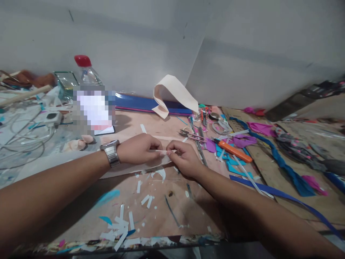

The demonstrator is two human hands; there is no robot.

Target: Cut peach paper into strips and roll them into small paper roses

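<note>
I'm pinching a thin, pale strip point(134, 168) with the left hand point(137, 149) and the right hand point(185, 158), thumbs and fingertips closing on it nearly side by side. It is lying long and soft across the wooden desk point(151, 223). Beyond, a smooth cream band point(178, 89) is curling over a glossy blue sheet point(134, 102). A plastic orange cutter point(235, 151) is resting near metal snips point(194, 136); slim white scraps point(122, 226) are littering the desk's front.

A stained bench point(151, 219), scraps point(131, 220), snips point(194, 136) and cutter point(235, 151) suggest a craft workshop.
</note>
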